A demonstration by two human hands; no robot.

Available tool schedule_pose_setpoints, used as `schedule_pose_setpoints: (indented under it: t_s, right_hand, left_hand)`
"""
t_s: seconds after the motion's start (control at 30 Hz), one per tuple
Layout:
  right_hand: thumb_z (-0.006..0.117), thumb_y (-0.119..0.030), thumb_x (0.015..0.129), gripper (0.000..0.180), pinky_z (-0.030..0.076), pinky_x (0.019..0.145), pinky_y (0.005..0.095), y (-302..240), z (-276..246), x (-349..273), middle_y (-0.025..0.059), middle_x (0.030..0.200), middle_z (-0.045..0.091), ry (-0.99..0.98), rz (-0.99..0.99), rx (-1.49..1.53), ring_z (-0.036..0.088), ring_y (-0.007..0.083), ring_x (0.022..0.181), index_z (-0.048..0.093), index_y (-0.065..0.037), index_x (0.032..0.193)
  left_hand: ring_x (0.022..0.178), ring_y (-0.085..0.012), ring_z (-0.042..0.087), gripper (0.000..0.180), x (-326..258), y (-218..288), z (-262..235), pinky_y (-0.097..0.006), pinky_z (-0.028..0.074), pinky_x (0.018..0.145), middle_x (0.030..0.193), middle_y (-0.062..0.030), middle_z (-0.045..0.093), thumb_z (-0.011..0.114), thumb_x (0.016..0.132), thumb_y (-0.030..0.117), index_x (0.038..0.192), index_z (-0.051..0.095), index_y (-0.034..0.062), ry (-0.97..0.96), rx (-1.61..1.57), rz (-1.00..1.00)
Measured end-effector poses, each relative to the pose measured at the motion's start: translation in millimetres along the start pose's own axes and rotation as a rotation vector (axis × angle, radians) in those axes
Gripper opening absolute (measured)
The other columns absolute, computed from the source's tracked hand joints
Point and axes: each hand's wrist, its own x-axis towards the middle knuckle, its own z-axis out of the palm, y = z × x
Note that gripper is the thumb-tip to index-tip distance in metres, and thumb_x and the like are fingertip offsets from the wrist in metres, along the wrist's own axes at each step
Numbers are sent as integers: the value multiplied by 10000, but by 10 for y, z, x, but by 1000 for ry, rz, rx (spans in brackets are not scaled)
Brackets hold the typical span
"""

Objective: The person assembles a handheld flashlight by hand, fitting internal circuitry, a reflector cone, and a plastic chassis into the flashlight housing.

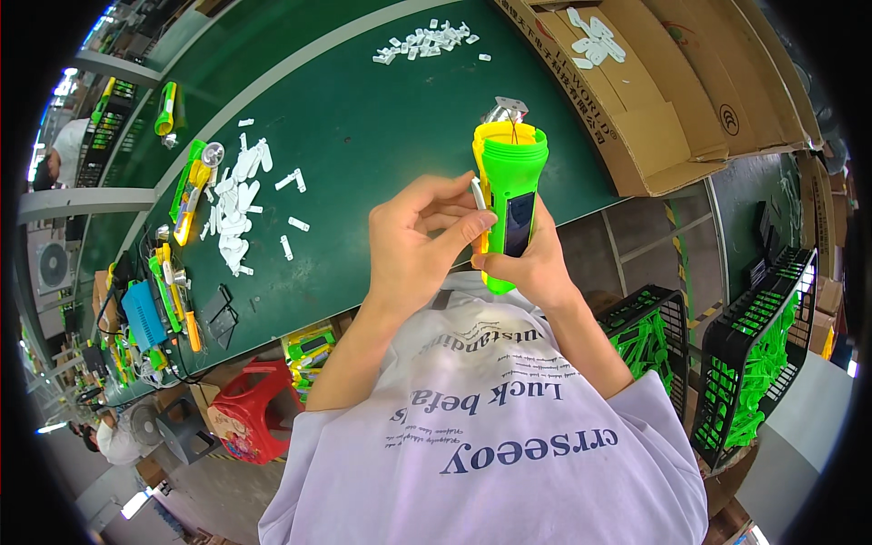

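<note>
2 bare hands work a green plastic flashlight body above the near edge of the green desk. The right hand clasps its lower barrel; the left hand pinches a small white part against its side. Light, rigid and likely smooth, it is best held mid-barrel, clear of the exposed reflector. A cardboard box crowds the right; open desk lies left.

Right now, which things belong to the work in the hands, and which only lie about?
In hand:
- green torch body, held by right hand
- small white part in left hand

Lying about:
- white parts on green table
- cardboard box
- black crates
- red stool
</note>
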Motion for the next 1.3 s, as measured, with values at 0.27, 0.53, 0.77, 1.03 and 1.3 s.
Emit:
schedule_pose_setpoints:
  t_s: [0.27, 0.53, 0.77, 1.03, 1.3]
  right_hand:
    - [609, 142, 641, 672, 531, 636, 285, 15, 41, -10, 56, 972, 563, -28, -42, 40, 587, 122, 798, 457, -51, 1266]
    - [599, 141, 647, 634, 532, 643, 297, 15, 44, -30, 71, 936, 584, -24, -16, 58, 610, 139, 772, 456, -33, 1239]
    - [613, 127, 634, 625, 521, 577, 309, 36, -37, -57, 85, 796, 589, -80, 56, 117, 618, 167, 670, 454, -32, 1218]
    - [671, 26, 596, 741, 545, 549, 329, 18, -68, -46, 137, 777, 611, -278, 146, 214, 631, 212, 611, 395, 26, 1283]
    - [667, 49, 610, 564, 538, 535, 337, 88, -114, -23, 127, 776, 594, -326, 191, 333, 622, 212, 589, 460, 0, 1133]
  left_hand:
    - [810, -168, 675, 225, -55, -13, 45, -274, 570, 733, 914, -118, 682, 724, 813, -39, 1035, 687, -51, 41, 249, 223]
    - [663, -153, 629, 199, -132, -85, 173, -275, 512, 561, 851, -116, 664, 741, 809, 23, 992, 698, -45, 171, 563, 438]
    - [745, -121, 617, 428, -37, -91, 95, -249, 518, 630, 884, -55, 624, 772, 803, 53, 1177, 598, -60, 80, -177, -175]
    - [784, -123, 617, 454, 39, 64, -80, -254, 494, 685, 1018, -88, 632, 782, 785, 78, 1191, 607, -29, -216, -393, -372]
    - [665, -123, 632, 428, -1, 3, -1, -244, 515, 574, 1017, -97, 644, 762, 842, 230, 1160, 591, 0, -181, -417, -304]
